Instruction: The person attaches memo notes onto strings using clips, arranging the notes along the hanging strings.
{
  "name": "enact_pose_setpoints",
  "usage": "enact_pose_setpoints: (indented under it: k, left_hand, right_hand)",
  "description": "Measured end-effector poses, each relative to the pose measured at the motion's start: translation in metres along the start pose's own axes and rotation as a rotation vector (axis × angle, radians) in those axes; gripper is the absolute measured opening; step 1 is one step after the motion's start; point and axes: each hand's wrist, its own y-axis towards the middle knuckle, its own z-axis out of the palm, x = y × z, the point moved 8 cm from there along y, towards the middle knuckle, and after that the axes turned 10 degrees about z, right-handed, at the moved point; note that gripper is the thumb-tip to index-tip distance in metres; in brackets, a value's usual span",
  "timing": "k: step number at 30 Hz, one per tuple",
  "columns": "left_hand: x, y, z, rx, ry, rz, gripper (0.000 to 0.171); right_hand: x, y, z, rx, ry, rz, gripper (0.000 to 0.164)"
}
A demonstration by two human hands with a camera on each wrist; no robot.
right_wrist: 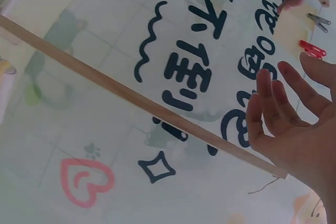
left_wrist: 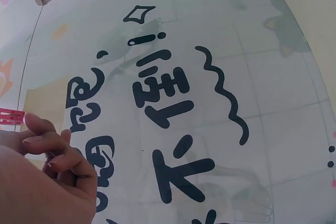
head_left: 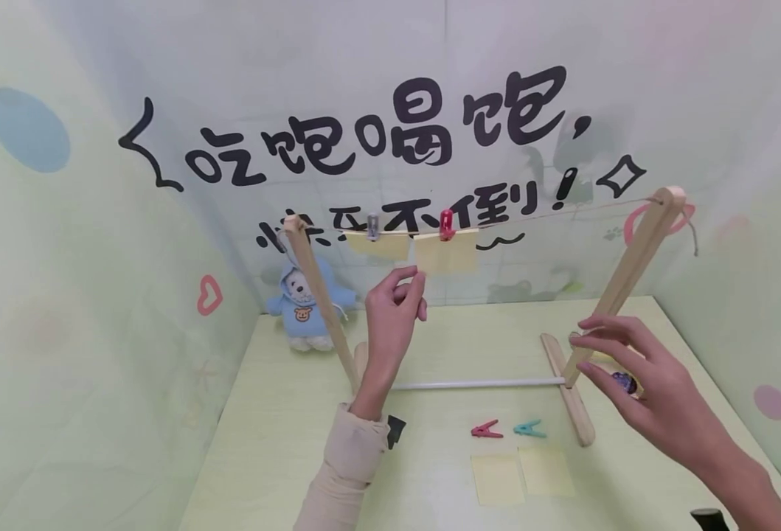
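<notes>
Two yellow paper notes hang from a thin string (head_left: 549,217). A grey clothespin (head_left: 373,226) clips the left note (head_left: 378,245), and a red clothespin (head_left: 446,226) clips the right note (head_left: 453,254). My left hand (head_left: 391,313), palm inward, pinches the lower left corner of the right note between thumb and index fingertips; its other fingers are curled. Beside the right wooden post (head_left: 629,273), my right hand (head_left: 655,376) is held up with fingers spread and nothing in it. The right wrist view also shows those fingers (right_wrist: 270,108) apart.
On the table lie a pink clothespin (head_left: 487,429), a teal clothespin (head_left: 530,428) and two more yellow notes (head_left: 498,479). The left post (head_left: 321,295) and a white rod (head_left: 476,384) belong to the string's frame. A plush bear in blue (head_left: 302,310) sits behind at left.
</notes>
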Motion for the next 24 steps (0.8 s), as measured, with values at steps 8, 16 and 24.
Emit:
enact_pose_setpoints:
  k: [8,16,24]
  left_hand:
    - [0.008,-0.004,0.004,0.038,0.028,-0.009,0.019]
    - [0.046,-0.029,0.004,0.103,0.083,-0.084,0.018]
    - [0.132,-0.124,0.021,0.376,0.219,-0.236,0.025]
  right_hand:
    - [-0.021,-0.037,0.011,0.010,0.009,0.038,0.057]
    - [-0.031,-0.049,0.016,0.014,0.003,0.063,0.055]
    - [-0.037,-0.059,0.023,0.098,0.009,0.117,0.022]
